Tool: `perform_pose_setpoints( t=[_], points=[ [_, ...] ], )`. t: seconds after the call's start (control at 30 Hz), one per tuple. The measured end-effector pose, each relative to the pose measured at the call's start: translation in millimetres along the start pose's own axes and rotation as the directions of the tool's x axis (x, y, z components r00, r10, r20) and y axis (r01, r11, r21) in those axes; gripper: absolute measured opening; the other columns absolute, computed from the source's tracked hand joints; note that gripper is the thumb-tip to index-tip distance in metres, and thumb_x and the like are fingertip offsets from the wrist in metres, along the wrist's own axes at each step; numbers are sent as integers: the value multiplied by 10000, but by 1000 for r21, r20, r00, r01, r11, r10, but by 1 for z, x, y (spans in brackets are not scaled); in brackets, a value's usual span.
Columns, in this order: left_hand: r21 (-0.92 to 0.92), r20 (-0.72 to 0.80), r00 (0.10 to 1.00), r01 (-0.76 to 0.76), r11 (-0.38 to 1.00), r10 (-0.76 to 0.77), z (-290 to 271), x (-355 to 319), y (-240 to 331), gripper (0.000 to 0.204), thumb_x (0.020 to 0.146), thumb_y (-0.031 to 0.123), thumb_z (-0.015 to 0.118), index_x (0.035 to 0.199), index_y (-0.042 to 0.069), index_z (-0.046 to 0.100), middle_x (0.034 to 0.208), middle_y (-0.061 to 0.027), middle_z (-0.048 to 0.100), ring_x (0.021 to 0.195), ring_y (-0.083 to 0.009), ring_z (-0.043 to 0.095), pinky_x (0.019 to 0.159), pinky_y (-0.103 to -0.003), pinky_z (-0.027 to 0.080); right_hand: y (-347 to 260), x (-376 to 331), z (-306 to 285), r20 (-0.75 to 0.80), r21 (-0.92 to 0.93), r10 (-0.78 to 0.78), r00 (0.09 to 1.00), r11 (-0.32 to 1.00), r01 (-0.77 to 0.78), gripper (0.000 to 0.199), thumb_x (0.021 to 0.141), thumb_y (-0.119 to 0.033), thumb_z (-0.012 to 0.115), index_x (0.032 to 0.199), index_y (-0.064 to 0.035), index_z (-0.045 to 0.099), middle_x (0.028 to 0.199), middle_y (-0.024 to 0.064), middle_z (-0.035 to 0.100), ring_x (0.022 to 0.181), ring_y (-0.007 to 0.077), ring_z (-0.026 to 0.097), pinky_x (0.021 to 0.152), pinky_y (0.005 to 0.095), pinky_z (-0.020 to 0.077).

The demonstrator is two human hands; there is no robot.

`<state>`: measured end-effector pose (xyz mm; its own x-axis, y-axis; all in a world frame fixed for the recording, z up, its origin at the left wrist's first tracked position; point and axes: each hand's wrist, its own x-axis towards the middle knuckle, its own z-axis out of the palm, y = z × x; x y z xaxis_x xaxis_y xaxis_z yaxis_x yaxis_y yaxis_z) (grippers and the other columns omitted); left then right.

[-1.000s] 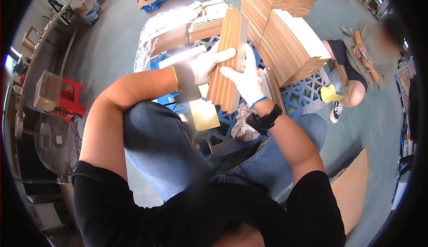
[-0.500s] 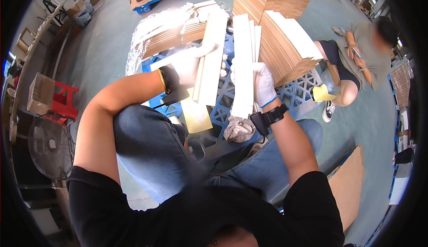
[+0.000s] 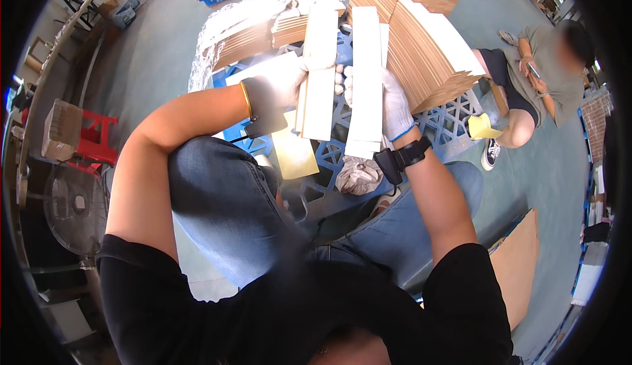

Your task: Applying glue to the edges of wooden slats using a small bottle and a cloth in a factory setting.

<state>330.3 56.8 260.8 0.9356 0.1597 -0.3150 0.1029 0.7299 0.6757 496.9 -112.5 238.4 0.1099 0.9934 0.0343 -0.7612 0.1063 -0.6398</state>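
My left hand (image 3: 284, 87), in a white glove, is closed around a small stack of long white boards (image 3: 320, 105), its fingers reaching over the top face. Beside it, my right hand (image 3: 395, 105), also gloved, grips a second bundle of narrow white boards (image 3: 365, 95) from its right side; its fingertips show at the bundle's left edge. The two bundles stand nearly parallel, with a narrow gap between them. A yellow sheet (image 3: 294, 153) lies below my left hand. Near my right wrist is a crumpled greyish cloth (image 3: 359, 175).
A blue plastic pallet (image 3: 447, 118) bears tall stacks of boards (image 3: 428, 62) on the right and a plastic-wrapped stack (image 3: 247, 39) on the left. A person (image 3: 553, 68) sits at the right with a phone. A fan (image 3: 78, 210) and red stool (image 3: 99, 134) stand left.
The view has shifted, so the pallet and boards sit higher in it. The left bundle has turned more upright, and my left fingers now lie farther across it. Both hands keep their hold.
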Motion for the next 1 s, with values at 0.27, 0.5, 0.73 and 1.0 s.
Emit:
perform_pose_setpoints(
  t=[0.27, 0.5, 0.73, 1.0],
  points=[
    [33, -135, 986, -93, 995, 97, -12, -5, 1, 471, 937, 361, 746, 1245, 18, 647, 1131, -130, 723, 912, -289, 728, 865, -433, 608, 6, 15, -33, -152, -342, -143, 978, 936, 84, 480, 1000, -236, 591, 1371, 67, 557, 1172, 179, 711, 983, 259, 729, 865, 337, 610],
    [115, -106, 985, -125, 985, 138, -9, -26, -15, 425, 914, 352, 770, 1239, 94, 676, 1119, -57, 723, 975, -156, 691, 865, -344, 580, 55, 60, -37, -349, -261, -370, 861, 921, 290, 419, 1002, -142, 645, 1368, 6, 505, 1139, 115, 669, 981, 203, 697, 763, 304, 604],
    [438, -64, 927, -306, 845, 368, -83, -36, -15, 335, 923, 187, 783, 1226, 73, 696, 1080, -28, 748, 934, -102, 700, 832, -283, 575, 143, 109, -10, -508, -110, -281, 814, 959, 263, 448, 1001, -303, 666, 1345, -46, 536, 1241, 106, 648, 1100, 203, 638, 904, 329, 552],
    [708, 30, 897, -330, 624, 440, -170, -73, -9, 288, 899, 163, 817, 1154, 58, 734, 1037, -13, 745, 917, -86, 686, 829, -270, 565, 180, 99, -65, -355, -622, -63, 933, 761, -185, 561, 969, -310, 684, 1433, -19, 562, 1395, 184, 628, 1203, 321, 667, 994, 395, 545]
  ],
)
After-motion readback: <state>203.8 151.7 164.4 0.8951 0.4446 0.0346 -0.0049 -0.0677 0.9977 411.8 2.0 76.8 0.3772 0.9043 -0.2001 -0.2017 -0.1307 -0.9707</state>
